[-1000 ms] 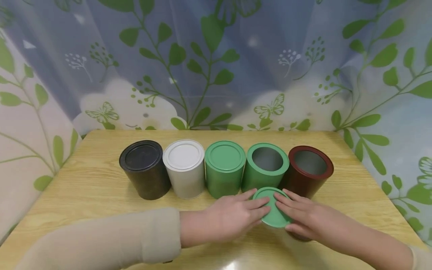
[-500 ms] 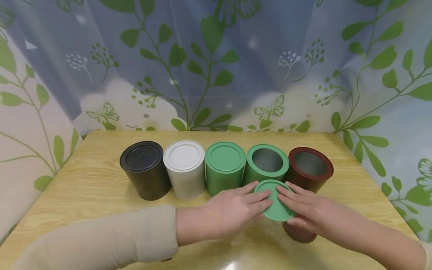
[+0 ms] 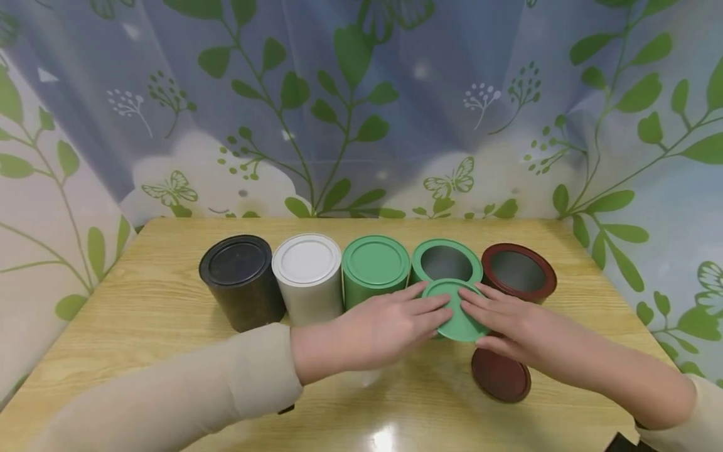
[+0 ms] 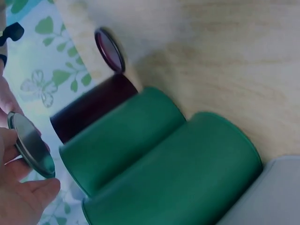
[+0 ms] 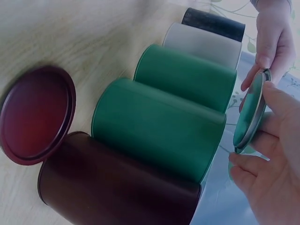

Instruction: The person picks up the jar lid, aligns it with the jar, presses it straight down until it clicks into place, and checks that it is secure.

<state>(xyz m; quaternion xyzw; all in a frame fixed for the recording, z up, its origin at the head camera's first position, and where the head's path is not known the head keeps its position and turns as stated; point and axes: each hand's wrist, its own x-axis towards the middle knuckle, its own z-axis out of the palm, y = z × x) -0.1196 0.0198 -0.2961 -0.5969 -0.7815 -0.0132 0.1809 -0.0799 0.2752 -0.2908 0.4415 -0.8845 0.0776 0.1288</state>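
Note:
Between both hands is a round green lid (image 3: 460, 323). My left hand (image 3: 381, 329) grips its left edge, fingers across the top face and thumb underneath. At the opposite edge my right hand (image 3: 528, 326) grips it the same way. In the head view the lid overlaps the front rim of an uncovered green can (image 3: 419, 270). The right wrist view shows the lid (image 5: 251, 115) held just above the can tops, with a gap. An uncovered dark red can (image 3: 546, 285) stands to the right. The dark red lid (image 3: 501, 375) lies on the table below my right hand.
Left of the uncovered green can stand a lidded green can (image 3: 375, 260), a lidded white can (image 3: 307, 260) and a lidded black can (image 3: 237, 263), all in one row. Behind the wooden table (image 3: 152, 301) hangs a leaf-patterned curtain (image 3: 361, 125).
Both hands have carried the green lid away from me, up to the front rim of the uncovered green can. The dark red lid on the table has come fully into view.

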